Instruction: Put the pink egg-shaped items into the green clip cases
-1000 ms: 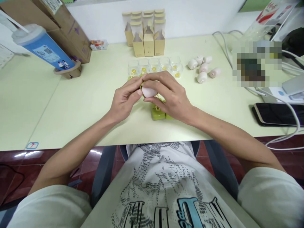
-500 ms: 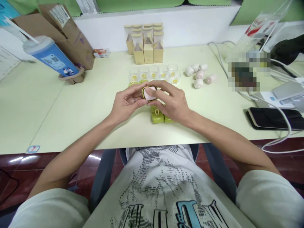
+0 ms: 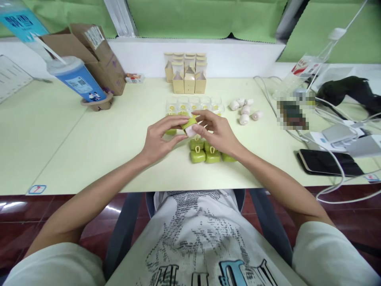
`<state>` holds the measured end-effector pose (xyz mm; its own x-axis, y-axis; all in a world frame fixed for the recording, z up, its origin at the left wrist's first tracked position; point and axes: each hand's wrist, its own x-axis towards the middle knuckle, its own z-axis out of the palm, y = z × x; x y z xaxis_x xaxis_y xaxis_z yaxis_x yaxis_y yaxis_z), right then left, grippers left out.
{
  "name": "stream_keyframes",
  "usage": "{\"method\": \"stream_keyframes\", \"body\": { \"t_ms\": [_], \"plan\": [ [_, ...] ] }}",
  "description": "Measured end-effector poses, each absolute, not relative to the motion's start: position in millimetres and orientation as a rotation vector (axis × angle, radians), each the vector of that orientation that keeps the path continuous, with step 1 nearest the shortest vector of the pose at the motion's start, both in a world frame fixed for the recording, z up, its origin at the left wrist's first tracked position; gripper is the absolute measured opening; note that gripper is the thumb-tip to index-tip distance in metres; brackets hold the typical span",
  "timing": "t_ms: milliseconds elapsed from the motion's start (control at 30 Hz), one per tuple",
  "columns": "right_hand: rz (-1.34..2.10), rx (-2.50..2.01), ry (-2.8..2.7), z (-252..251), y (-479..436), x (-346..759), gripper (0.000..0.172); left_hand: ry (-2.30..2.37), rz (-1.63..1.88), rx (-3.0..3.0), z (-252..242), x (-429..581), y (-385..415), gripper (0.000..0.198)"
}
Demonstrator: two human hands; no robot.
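Above the desk, my left hand (image 3: 160, 137) grips a small green case (image 3: 187, 124) between its thumb and fingers. A pinkish-white block (image 3: 190, 131) shows at the case's lower side. My right hand (image 3: 218, 135) is curled at the right end of the same case, its thumb against the white block and its index finger near the top edge. Just below lie several green cases (image 3: 197, 156) with pale loops, partly hidden by my right hand. Behind my hands stand rows of clear plastic containers (image 3: 194, 102) with yellow marks. Another green piece (image 3: 171, 132) is partly covered by my left fingers.
Several pinkish-white rolls (image 3: 244, 119) lie right of the clear containers. Open yellow boxes (image 3: 189, 81) stand by the wall. A blue cup (image 3: 80, 81) and a cardboard box (image 3: 104, 59) are at left. At right are a phone (image 3: 327, 162) and white cables (image 3: 336, 159).
The case has tilted, so its green side now shows above the white block. My right thumb and fingers have shifted towards its right edge. The camera view has tipped upward.
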<state>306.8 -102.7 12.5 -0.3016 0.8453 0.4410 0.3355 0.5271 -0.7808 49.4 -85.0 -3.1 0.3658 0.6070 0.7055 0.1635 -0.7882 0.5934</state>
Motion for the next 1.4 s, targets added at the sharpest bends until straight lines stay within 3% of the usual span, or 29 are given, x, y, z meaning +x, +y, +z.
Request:
{"method": "stream_keyframes", "body": {
  "t_ms": [133, 233, 333, 500, 667, 900, 1267, 1400],
  "plan": [
    [0.996, -0.985, -1.833, 23.7, -87.8, 307.2, 0.057, 0.763, 1.384, 2.405, -0.5, 32.4, -72.2, 0.054],
    [0.909, -1.037, -1.847, 33.1, -68.8, 309.3, 0.043, 0.883, 1.255, 2.528, 4.8, 5.9, -51.5, 0.077],
    [0.734, -1.11, -2.009, 39.3, -56.8, 304.8, 0.042, 1.022, 0.984, 2.58, 8.6, -15.6, -35.4, 0.083],
    [0.43, -1.264, -2.266, 34.3, -58.5, 281.1, 0.042, 1.067, 0.796, 2.513, 1.5, -19.4, -28.8, 0.068],
    [0.352, -1.355, -2.31, 23.4, -59.3, 266.5, 0.057, 1.054, 0.824, 2.472, -7.4, -13.9, -27.6, 0.046],
    [0.363, -1.335, -2.346, 9.6, -54.8, 262.1, 0.057, 1.07, 0.8, 2.473, -3.7, -12.0, -31.8, 0.039],
    [0.269, -1.287, -2.355, -2.8, -54.8, 262.3, 0.036, 1.087, 0.866, 2.46, -6.6, -7.6, -34.9, 0.036],
    [0.218, -1.274, -2.35, -3.5, -55.1, 262.4, 0.038, 1.104, 0.875, 2.454, -8.1, -7.2, -34.6, 0.037]
  ]
}}
